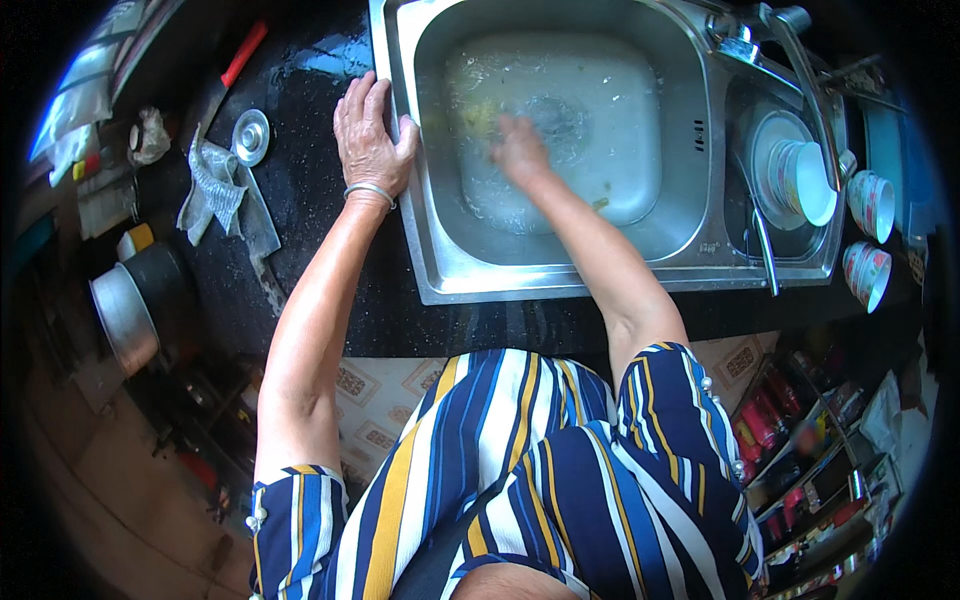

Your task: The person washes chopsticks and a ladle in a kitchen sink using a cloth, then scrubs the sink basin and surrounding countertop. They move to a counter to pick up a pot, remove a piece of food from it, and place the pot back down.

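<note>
My right hand [522,155] is down inside the large basin of a stainless steel sink [432,255], low over its wet bottom. Motion smears its fingers, so their grip does not show. Beside the fingertips is a blurred yellow-green patch [480,118], too smeared to name. Water ripples and small bits lie over the basin floor. My left hand [372,135], with a bangle at the wrist, rests on the black counter against the sink's left rim. Its fingers are stretched out and hold nothing.
Left on the counter are a red-handled knife [243,55], a round metal strainer [251,137] and a grey cloth [215,190]. A metal pot [125,315] stands beyond. Stacked bowls [800,183] fill the small right basin, under the faucet [808,95]; more bowls [868,275] stand beside it.
</note>
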A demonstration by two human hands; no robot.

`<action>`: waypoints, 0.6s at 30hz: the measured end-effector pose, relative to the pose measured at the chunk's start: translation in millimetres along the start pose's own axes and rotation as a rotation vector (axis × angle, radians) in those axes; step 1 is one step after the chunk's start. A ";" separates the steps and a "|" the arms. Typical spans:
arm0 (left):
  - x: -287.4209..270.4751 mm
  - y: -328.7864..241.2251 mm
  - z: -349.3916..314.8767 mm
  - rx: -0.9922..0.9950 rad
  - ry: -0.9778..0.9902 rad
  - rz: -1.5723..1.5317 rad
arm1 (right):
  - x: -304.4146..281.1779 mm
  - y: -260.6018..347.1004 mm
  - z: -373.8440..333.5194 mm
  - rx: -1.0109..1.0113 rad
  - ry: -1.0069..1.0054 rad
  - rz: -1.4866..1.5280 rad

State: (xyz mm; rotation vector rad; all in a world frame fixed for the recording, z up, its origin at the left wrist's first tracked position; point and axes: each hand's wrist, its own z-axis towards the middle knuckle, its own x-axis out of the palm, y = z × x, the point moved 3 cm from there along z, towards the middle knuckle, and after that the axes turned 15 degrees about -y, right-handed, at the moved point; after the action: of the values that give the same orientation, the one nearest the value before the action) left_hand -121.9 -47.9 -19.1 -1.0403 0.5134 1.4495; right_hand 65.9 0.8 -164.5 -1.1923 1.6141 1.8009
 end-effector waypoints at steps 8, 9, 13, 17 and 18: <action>-15.4 -44.6 -14.4 0.018 0.032 -0.361 | -39.8 -46.3 -0.2 0.229 0.018 -0.291; -15.6 -59.1 -26.2 -0.167 0.156 -0.487 | -48.2 -40.1 -5.7 0.283 0.113 -0.023; 39.0 -71.6 -100.8 -1.224 0.276 -0.707 | -87.1 16.3 -29.6 0.086 0.096 0.502; 36.6 -96.0 -97.5 -1.929 0.462 -1.240 | -154.2 94.3 -73.0 0.012 0.091 0.586; 10.3 -119.2 -78.6 -1.988 0.475 -1.196 | -164.4 109.1 -85.5 -0.066 0.057 0.576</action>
State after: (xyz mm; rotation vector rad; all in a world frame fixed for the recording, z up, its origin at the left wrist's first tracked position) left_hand 15.6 -84.3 -35.7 -2.4855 -1.4573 0.1291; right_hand 92.8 -69.0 37.1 -0.8590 2.0993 2.1838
